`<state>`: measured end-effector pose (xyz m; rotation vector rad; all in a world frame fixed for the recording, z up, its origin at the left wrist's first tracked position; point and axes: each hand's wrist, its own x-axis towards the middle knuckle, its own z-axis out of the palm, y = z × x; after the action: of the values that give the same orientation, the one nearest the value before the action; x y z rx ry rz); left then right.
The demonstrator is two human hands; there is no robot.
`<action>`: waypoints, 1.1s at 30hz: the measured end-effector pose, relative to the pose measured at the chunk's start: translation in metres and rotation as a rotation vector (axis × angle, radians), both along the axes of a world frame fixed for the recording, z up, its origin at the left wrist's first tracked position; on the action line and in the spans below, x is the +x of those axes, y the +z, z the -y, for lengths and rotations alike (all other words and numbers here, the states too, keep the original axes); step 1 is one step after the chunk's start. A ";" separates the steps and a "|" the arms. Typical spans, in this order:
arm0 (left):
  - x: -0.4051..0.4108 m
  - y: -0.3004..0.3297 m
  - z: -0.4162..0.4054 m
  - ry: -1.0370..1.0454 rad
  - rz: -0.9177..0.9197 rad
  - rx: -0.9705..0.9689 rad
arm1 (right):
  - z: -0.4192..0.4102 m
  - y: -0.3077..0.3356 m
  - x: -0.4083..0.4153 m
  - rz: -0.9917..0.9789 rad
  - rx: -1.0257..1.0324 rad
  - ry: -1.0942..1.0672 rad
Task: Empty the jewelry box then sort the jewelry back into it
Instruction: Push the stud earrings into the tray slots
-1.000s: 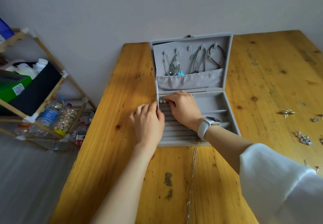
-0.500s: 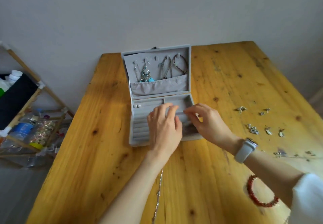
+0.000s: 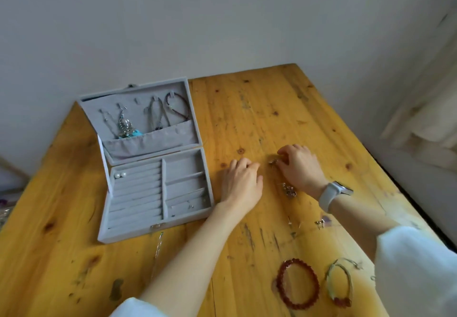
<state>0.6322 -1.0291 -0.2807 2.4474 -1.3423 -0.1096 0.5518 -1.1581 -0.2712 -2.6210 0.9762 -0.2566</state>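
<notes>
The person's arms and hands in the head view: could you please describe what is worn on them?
Both hands are bare, with no gloves or rings that can be made out. The right hand has a smartwatch on its wrist, with a pale grey-white band and a dark, rounded rectangular face. A loose white sleeve covers the right upper forearm. The left hand has a bare forearm, with a white sleeve edge showing lower down.

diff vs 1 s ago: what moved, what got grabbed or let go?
Both hands left the jewelry box and went right over the table. Right hand now pinches a small silver piece; left hand rests beside it, empty. Unchanged: box open, pearl studs in the ring rows.
</notes>
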 end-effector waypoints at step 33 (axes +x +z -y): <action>0.084 0.040 -0.184 0.677 -1.161 -0.953 | -0.158 0.015 0.093 0.471 0.416 0.366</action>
<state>0.7164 -0.8450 -0.2406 1.3944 0.0260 -0.4811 0.6447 -1.0002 -0.2564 -2.1564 0.3381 -0.4894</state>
